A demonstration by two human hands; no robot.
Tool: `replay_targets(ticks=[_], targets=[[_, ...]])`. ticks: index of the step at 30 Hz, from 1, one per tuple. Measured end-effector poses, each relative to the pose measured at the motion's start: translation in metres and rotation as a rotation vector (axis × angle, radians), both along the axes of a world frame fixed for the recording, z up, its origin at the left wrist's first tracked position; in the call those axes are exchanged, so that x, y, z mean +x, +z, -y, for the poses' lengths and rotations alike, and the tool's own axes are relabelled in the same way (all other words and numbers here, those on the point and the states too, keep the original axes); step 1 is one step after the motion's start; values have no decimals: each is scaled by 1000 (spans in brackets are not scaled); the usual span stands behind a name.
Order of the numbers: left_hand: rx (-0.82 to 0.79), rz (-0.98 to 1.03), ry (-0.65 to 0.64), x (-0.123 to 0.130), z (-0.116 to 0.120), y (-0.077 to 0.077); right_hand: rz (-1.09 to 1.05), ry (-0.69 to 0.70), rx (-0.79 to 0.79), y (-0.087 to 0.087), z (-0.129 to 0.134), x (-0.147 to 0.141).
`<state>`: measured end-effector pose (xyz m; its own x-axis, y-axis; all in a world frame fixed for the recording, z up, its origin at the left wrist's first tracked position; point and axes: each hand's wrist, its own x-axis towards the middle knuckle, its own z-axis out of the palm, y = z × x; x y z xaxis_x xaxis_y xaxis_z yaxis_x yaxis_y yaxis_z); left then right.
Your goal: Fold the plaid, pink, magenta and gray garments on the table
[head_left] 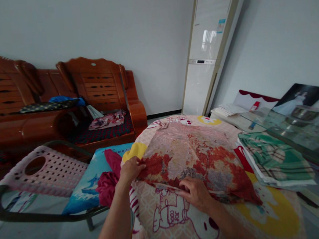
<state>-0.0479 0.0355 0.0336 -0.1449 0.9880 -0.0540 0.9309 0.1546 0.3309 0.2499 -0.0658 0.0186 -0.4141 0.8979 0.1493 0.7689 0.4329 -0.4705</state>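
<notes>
A thin cloth (190, 154), patterned in rust red, beige and grey, lies spread over a round table; I cannot tell whether it is a garment. At its left corner, my left hand (132, 169) has closed its fingers on the edge. My right hand (196, 193) is curled at the middle of the near edge, thumb and fingers pinching the fabric. Beneath is a cartoon-print table cover (169, 214) in pink, white and yellow. To the right sits a folded stack topped by a green checked cloth (275, 158).
Left of the table stands a woven chair (46, 169) with a blue cushion (84, 184) and a crumpled magenta cloth (108, 188). Behind it is a wooden sofa (98, 83) with clothes. A glass shelf (287, 131) borders the right side; a tall air conditioner (200, 75) fills the corner.
</notes>
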Motion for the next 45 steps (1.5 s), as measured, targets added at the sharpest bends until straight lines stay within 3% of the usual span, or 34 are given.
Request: replay_targets(ticks=[6, 11, 16, 20, 27, 29, 32, 34, 36, 40, 45], targets=[[64, -10, -78, 4, 1, -5, 123, -8, 104, 3, 15, 29], [112, -14, -64, 12, -1, -11, 244, -15, 210, -11, 22, 54], [140, 21, -96, 6, -1, -7, -4, -121, 256, -21, 19, 70], [181, 52, -97, -5, 2, 1, -227, -54, 235, -15, 24, 78], [59, -28, -139, -10, 6, -7, -112, -73, -12, 7, 39, 72], [46, -41, -143, -11, 4, -10, -148, -167, -22, 16, 38, 80], [49, -56, -156, -13, 0, -11, -96, -519, 113, 23, 33, 111], [38, -62, -158, -15, -2, -9, 81, -782, 186, 23, 33, 139], [25, -53, -163, -14, -2, -8, 305, -937, 168, 19, 36, 164], [21, -53, -173, -12, -2, -5, 508, -1017, -78, 10, 43, 193], [17, -83, -165, -12, -4, -8, 352, -1005, -131, 7, 42, 197]])
